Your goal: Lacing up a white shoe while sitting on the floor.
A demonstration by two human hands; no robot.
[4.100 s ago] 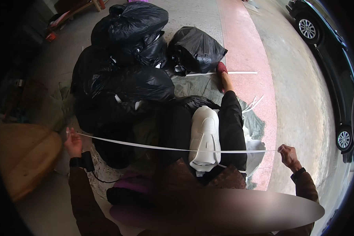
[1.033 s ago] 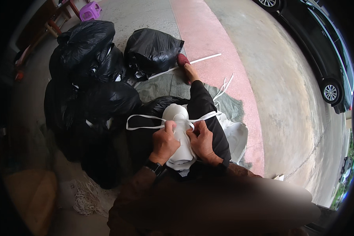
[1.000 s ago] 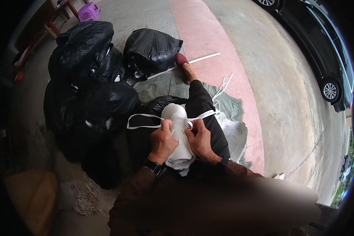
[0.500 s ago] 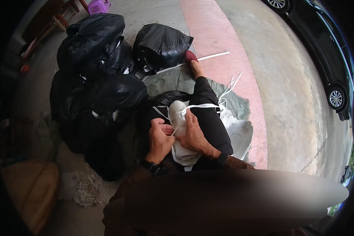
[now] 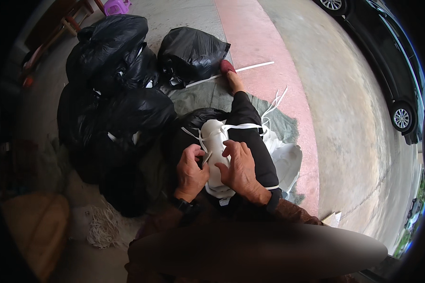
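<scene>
A white shoe (image 5: 213, 129) lies across my lap, its toe pointing away from me. My left hand (image 5: 192, 173) is at the shoe's left side, thumb and fingers closed on a short pale end of shoelace (image 5: 207, 157). Over the shoe's right side is my right hand (image 5: 243, 173), its thumb and forefinger curved and apart, with nothing visible between them. A long white lace (image 5: 243, 126) runs from the shoe's front over my right leg. More white shoes (image 5: 286, 160) rest to the right of that leg, partly hidden by it.
Several stuffed black plastic bags (image 5: 111, 47) are heaped at the left, and another black bag (image 5: 191, 52) stands ahead. Tangled white laces (image 5: 104, 228) lie on the floor at lower left. Green-grey sheeting (image 5: 208, 96) is spread under my legs. A dark car (image 5: 380, 56) stands far right.
My right hand has drawn back slightly toward me, and its fingers, stretched along the shoe before, are now bent and spread from the thumb. My left hand stays beside the shoe.
</scene>
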